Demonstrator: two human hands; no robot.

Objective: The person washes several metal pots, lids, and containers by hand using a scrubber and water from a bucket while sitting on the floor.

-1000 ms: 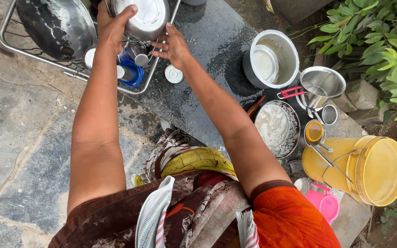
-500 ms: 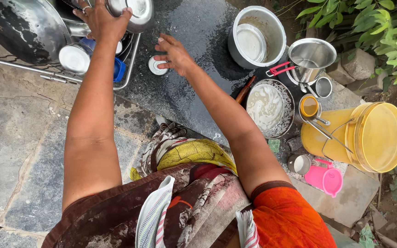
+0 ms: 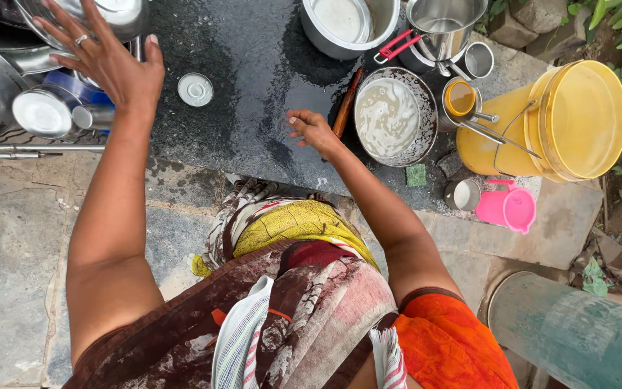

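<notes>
My left hand [image 3: 106, 61] is spread wide with a ring on one finger, its fingertips against the rim of a steel bowl [image 3: 118, 13] that sits among the washed steel vessels in a wire rack [image 3: 34, 148] at the top left. My right hand [image 3: 311, 128] hovers low over the wet black stone slab [image 3: 253, 65], fingers loosely curled and holding nothing. It is just left of a wooden rolling pin [image 3: 345, 104] and a soapy round pan [image 3: 391, 115]. A small round steel lid [image 3: 196, 89] lies on the slab between my hands.
A steel pot [image 3: 347, 21], a red-handled steel pot [image 3: 437, 29] and small cups [image 3: 478, 59] stand at the slab's far right. A yellow bucket [image 3: 552, 122] lies on its side, with a pink jug [image 3: 507, 207] and green scrub pad [image 3: 416, 175] nearby. A green drum [image 3: 577, 331] stands bottom right.
My left hand has released the steel bowl into the rack and spread open. My right hand has drawn back from the small lid toward the rolling pin and soapy pan.
</notes>
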